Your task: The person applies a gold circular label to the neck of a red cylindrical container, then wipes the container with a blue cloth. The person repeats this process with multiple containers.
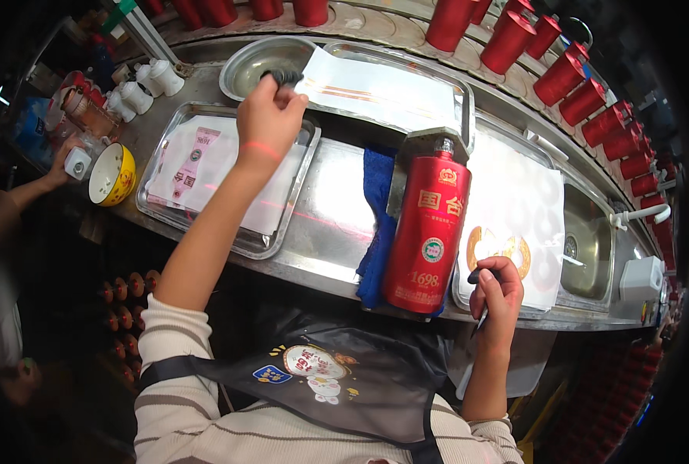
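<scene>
My left hand (267, 124) is raised over the rim of a round metal bowl (240, 66), its fingers closed on a dark, bunched thing (284, 76) that may be a cloth or sponge. Closed around a slim tool with a dark end and a thin metal tip (480, 319), my right hand (499, 298) is beside the lower right side of a red bottle (425, 232). The bottle leans with its neck away from me, in a metal holder (414, 147) lined with a blue cloth (377, 201). Neither hand touches the bottle. Under my right hand's fingers lies a white sheet with gold ring-shaped decals (499, 251).
A metal tray (263, 246) holds white and pink printed sheets. Behind it, another tray (464, 108) holds gold-striped sheets. A small sink (592, 240) with a tap is at right. Red bottles (507, 42) line the curved conveyor. At left are a yellow bowl (124, 178) and another person's hand (64, 158).
</scene>
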### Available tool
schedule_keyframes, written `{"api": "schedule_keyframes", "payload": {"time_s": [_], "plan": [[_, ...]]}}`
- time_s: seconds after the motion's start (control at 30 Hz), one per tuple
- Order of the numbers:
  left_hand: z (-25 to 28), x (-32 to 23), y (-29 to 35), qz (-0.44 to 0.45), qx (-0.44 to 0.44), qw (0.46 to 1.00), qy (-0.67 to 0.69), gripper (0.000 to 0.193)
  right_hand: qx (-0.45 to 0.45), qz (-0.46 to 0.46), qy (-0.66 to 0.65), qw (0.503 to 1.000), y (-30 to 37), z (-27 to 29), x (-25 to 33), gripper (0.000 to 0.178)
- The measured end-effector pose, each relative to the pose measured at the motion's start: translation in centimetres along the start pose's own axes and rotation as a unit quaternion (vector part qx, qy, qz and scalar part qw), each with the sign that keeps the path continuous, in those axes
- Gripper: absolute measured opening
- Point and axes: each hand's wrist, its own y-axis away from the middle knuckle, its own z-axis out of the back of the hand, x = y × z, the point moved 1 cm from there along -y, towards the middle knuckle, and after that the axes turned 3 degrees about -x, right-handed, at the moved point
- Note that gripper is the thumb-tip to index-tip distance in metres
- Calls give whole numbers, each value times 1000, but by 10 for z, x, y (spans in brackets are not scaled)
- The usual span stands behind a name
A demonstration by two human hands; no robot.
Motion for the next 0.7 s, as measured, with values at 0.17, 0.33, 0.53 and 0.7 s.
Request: {"api": "schedule_keyframes", "payload": {"time_s": [0.17, 0.33, 0.53, 0.7], "plan": [[-37, 23, -74, 66, 78, 974, -201, 47, -13, -6, 9, 1000, -8, 0, -2, 14], [-58, 20, -87, 117, 142, 937, -296, 50, -22, -8, 22, 999, -14, 9, 2, 15], [-56, 41, -82, 115, 157, 940, -279, 60, -3, -20, 15, 1000, -23, 12, 0, 16], [-53, 45, -84, 119, 175, 935, -286, 60, 17, -13, 6, 1000, -26, 15, -8, 14]]}}
